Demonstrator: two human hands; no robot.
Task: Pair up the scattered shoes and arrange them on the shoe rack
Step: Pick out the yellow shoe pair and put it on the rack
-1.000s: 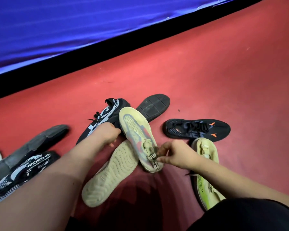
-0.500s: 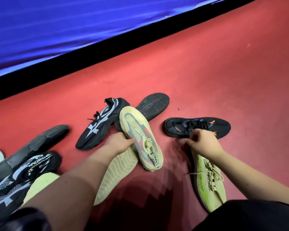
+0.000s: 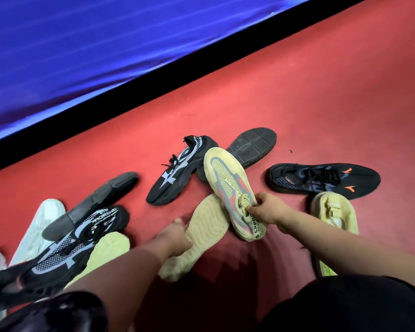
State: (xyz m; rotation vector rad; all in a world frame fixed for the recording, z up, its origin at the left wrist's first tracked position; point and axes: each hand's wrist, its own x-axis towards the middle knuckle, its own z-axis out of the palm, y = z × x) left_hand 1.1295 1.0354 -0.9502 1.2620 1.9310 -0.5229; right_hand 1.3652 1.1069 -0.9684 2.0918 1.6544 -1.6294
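Note:
Scattered shoes lie on the red floor (image 3: 297, 97). My right hand (image 3: 270, 210) pinches the laces of an upright yellow sneaker (image 3: 228, 185) with grey and red stripes. Under it lies its sole-up yellow mate (image 3: 201, 236), which my left hand (image 3: 175, 238) grips at the edge. A black sneaker with a grey star (image 3: 177, 171) sits behind, beside a black sole-up shoe (image 3: 252, 144). To the right are a black shoe with orange marks (image 3: 321, 180) and a yellow-green sneaker (image 3: 333, 216), partly hidden by my right forearm.
At the left lie a black and grey mesh sneaker (image 3: 65, 250), a dark grey sole-up shoe (image 3: 94, 200), a white shoe (image 3: 36, 228) and a pale yellow sole (image 3: 106, 250). A blue barrier with a black base (image 3: 130, 92) runs along the back. No shoe rack is in view.
My right hand left the yellow-green sneaker at the right and moved left onto the striped yellow sneaker's laces. My left hand slid down to the sole-up yellow shoe.

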